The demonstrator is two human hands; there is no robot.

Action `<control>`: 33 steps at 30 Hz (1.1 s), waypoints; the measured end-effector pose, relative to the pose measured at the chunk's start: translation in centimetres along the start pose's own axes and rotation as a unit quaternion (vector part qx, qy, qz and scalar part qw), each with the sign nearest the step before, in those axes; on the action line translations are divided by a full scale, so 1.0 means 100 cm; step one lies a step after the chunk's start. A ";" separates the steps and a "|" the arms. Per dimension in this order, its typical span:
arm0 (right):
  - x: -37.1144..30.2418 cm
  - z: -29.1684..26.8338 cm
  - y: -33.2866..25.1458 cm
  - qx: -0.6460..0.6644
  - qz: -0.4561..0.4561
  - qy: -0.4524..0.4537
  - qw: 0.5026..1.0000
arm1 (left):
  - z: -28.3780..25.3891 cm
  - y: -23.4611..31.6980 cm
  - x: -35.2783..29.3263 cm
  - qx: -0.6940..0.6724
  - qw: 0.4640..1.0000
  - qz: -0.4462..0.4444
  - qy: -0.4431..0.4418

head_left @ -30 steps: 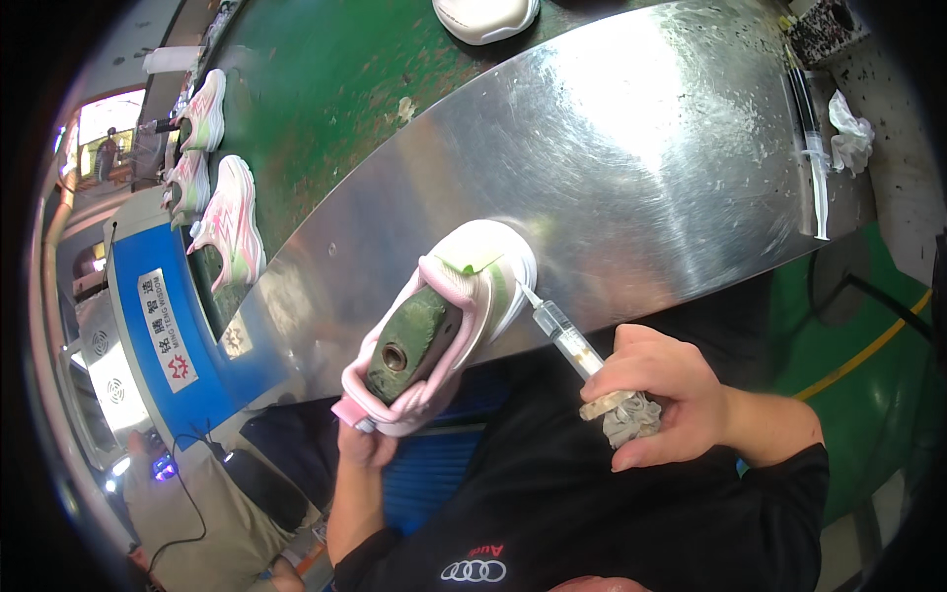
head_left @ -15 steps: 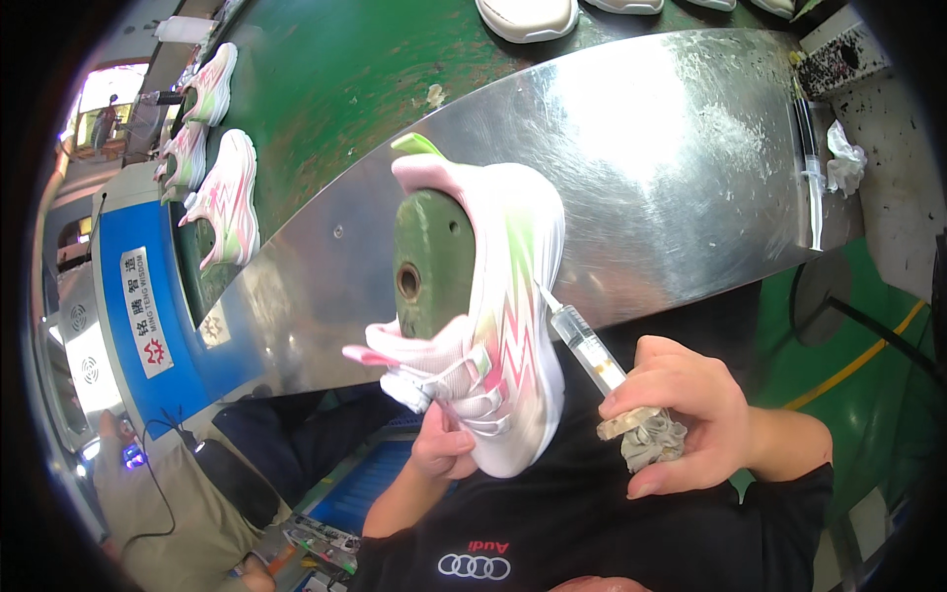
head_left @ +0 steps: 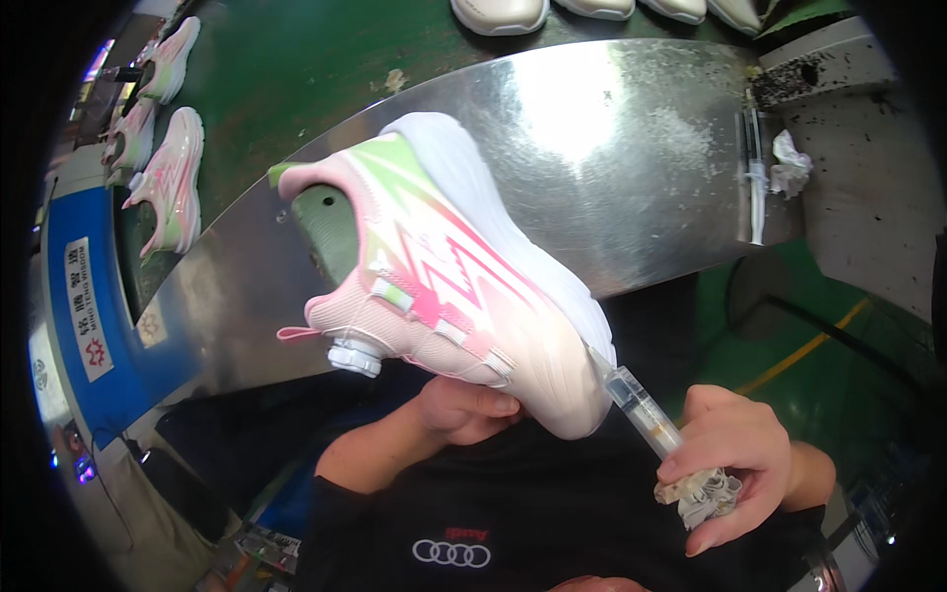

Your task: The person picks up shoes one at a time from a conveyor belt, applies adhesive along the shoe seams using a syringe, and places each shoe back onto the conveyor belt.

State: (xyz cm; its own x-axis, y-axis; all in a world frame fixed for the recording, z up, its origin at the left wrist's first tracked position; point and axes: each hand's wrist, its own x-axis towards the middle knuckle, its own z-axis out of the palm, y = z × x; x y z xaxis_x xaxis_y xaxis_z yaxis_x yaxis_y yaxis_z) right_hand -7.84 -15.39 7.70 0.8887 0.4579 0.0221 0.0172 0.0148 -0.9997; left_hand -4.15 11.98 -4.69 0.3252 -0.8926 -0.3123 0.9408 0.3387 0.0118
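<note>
A pink, white and green sports shoe is held up on its side above the metal plate, toe pointing down and right. A green shoe last fills its opening, and a white dial sits by the tongue. My left hand is closed on the shoe's forefoot from below, most of its fingers hidden behind it. Between the fingers of my right hand is a clear syringe, its needle at the edge where upper meets sole, near the toe. A crumpled grey-white wad is in the same hand.
The metal plate borders a green work surface. Several similar shoes stand at the left, pale shoes at the far edge. At right lie another syringe and a crumpled tissue. A blue panel stands at left.
The shoe has turned, showing more of its side, with its heel swung left and away. The syringe has moved right and nearer me, its needle now by the toe rather than along the sole's middle.
</note>
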 end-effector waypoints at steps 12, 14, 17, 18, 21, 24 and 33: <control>-0.039 -0.006 -0.030 -0.100 -0.020 0.079 0.992 | 0.019 0.009 0.066 0.076 0.991 -0.008 -0.109; -0.042 -0.006 -0.029 -0.107 -0.026 0.091 0.990 | 0.019 0.009 0.071 0.072 0.989 0.005 -0.127; -0.042 -0.006 -0.027 -0.142 -0.036 0.091 0.985 | 0.023 0.010 0.077 0.079 0.989 0.002 -0.126; -0.041 -0.005 -0.026 -0.155 -0.041 0.092 0.983 | 0.024 0.010 0.078 0.080 0.989 0.002 -0.127; -0.039 0.001 -0.025 -0.181 -0.039 0.098 0.978 | 0.026 0.010 0.083 0.070 0.988 0.006 -0.138; -0.036 0.005 -0.024 -0.259 -0.055 0.103 0.959 | 0.034 0.012 0.087 0.107 0.985 0.001 -0.135; -0.028 0.019 -0.002 -0.470 -0.107 0.104 0.870 | 0.052 0.010 0.088 0.080 0.986 0.060 -0.131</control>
State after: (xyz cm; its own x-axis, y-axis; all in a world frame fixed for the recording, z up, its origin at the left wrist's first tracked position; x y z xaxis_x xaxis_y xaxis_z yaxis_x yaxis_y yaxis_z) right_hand -11.25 -14.97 7.85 0.8812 0.3613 0.3049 0.4724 -0.6981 -0.5381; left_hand 0.12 2.87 -2.48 0.4282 -0.9027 -0.0434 0.8905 0.4133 0.1904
